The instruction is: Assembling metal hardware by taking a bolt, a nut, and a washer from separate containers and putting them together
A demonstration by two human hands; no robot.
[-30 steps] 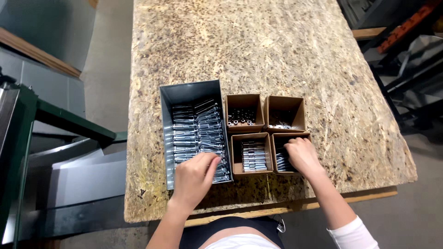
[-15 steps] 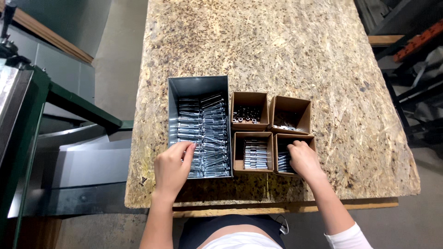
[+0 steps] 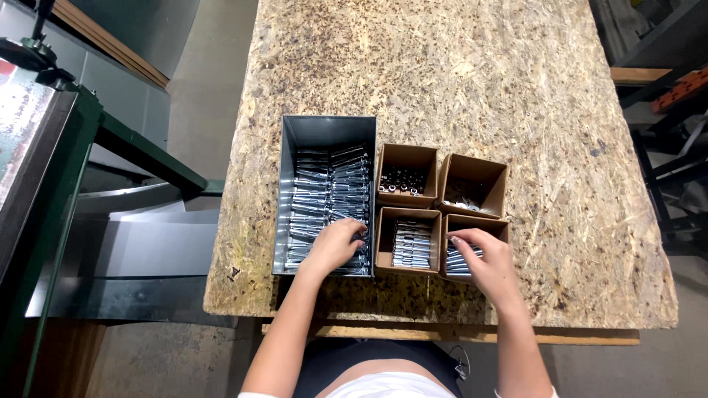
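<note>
A grey metal bin (image 3: 324, 129) full of shiny metal anchor bolts (image 3: 324, 188) stands on the chipboard table (image 3: 442, 66). My left hand (image 3: 335, 245) rests inside its near end, fingers curled on the bolts; whether it grips one I cannot tell. To the right, several small cardboard boxes sit in a square. My right hand (image 3: 487, 262) reaches into the near right box (image 3: 476, 221), fingers on the silver bolts there. The near left box (image 3: 409, 243) holds stacked silver sleeves. The far left box (image 3: 407, 177) holds dark nuts, the far right box (image 3: 474, 180) small washers.
The table's near edge (image 3: 442, 317) runs just in front of the boxes. A green metal machine frame (image 3: 66, 147) and grey sheet metal (image 3: 147, 243) stand at the left. Dark racks and an orange bar (image 3: 682, 85) are at the right.
My left hand moved right and farther into the bin's near end. The view shifted a little; my right hand stayed at the near right box.
</note>
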